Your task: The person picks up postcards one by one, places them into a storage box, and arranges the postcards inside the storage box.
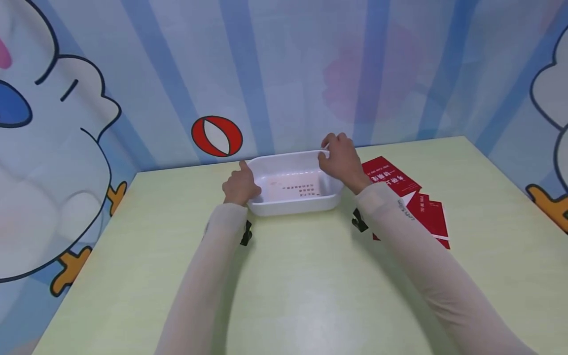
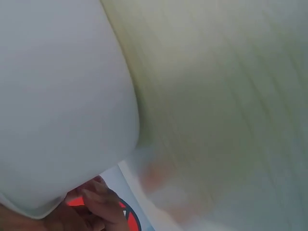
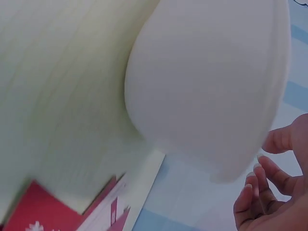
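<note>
In the head view, the tub sits midway along the back edge of the counter, your left hand at its left end, right hand at its back right corner; red cards lie further right. Left wrist: fingers curl; whether pinching, I can't tell. Right wrist: fingers curve loosely, thumb apart.

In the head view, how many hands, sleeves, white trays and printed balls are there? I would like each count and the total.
Hands: 2 (left hand, right hand)
Sleeves: 2 (left sleeve, right sleeve)
White tray: 1
Printed ball: 1
Total: 6
</note>
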Available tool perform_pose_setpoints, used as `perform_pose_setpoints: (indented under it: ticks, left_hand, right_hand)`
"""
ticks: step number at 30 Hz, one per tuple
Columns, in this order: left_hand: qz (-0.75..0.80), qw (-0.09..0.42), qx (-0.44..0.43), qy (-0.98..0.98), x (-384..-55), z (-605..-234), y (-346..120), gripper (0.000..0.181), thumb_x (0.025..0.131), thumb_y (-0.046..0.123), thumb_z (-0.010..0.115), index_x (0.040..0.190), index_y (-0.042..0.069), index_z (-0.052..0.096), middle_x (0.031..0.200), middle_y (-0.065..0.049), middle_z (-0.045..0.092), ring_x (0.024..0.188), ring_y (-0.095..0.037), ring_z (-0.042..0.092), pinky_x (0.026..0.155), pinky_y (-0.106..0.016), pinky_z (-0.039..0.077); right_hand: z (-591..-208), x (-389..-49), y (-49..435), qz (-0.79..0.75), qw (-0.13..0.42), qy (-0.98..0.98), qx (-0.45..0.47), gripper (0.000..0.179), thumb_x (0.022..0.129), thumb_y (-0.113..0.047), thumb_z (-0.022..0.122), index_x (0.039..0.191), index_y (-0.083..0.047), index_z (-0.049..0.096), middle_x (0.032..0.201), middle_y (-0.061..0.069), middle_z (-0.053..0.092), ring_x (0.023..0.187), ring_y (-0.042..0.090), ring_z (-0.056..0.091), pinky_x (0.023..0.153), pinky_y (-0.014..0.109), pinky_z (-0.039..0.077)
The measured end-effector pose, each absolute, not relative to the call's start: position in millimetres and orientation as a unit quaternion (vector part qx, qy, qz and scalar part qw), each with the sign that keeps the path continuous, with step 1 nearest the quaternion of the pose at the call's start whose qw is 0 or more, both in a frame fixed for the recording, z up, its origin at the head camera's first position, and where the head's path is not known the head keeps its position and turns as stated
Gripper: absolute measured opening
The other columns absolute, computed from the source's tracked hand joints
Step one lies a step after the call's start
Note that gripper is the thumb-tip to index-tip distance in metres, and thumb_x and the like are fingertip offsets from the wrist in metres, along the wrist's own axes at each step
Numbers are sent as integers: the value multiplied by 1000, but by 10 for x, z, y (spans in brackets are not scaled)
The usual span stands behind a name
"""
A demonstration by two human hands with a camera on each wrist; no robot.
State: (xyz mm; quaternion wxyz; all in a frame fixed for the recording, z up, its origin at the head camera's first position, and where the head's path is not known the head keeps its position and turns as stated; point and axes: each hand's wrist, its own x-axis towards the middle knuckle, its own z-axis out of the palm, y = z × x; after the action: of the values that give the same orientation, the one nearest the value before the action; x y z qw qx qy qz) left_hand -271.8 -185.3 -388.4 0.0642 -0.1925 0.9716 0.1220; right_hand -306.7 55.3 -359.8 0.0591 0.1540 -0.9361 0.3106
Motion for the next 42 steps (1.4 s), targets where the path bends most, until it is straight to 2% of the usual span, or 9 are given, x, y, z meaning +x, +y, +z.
perform_pose_setpoints:
  ticks: [7,13,22,31,36,42]
  left_hand:
    - [127,54,-201,970,-2707,-3879,-1876,84,89,22,67,154,3,17,133,-23,51,110,-33,61,103,-52,51]
    - [140,49,-196,969,-2699,-3880,-1922,84,90,19,66,154,2,15,137,-24,48,117,-35,57,104,-53,50]
    - [146,50,-188,970,-2674,-3880,-1946,85,91,14,67,155,0,13,141,-24,47,122,-37,55,106,-53,50]
    - [158,60,-193,967,-2685,-3864,-1985,85,93,13,64,157,1,10,143,-24,46,124,-37,54,108,-53,48]
    - [152,60,-196,967,-2708,-3846,-1965,84,92,12,64,156,1,11,141,-24,47,123,-36,55,108,-53,48]
    - [159,61,-194,966,-2688,-3847,-1899,84,92,10,64,156,1,11,142,-24,46,124,-36,54,109,-52,47]
  right_hand:
    - [-3506,-3076,694,292,63,-944,138,40,97,-25,53,130,-3,48,125,20,49,111,33,48,94,48,53]
    - [-3482,-3098,835,273,55,-951,132,45,99,-27,50,134,0,44,127,23,47,112,36,46,90,51,52]
    - [-3566,-3149,975,271,15,-957,100,55,105,-40,36,142,1,36,138,26,41,125,41,41,101,59,46]
    - [-3627,-3157,1133,227,-16,-968,103,62,105,-38,32,149,5,25,146,34,30,133,51,32,107,64,40]
    - [-3675,-3156,1238,207,-30,-974,89,64,103,-37,35,149,7,25,148,36,27,132,52,31,108,65,39]
    - [-3768,-3156,1390,175,-61,-979,80,70,96,-30,49,149,8,23,143,37,31,126,50,33,107,65,41]
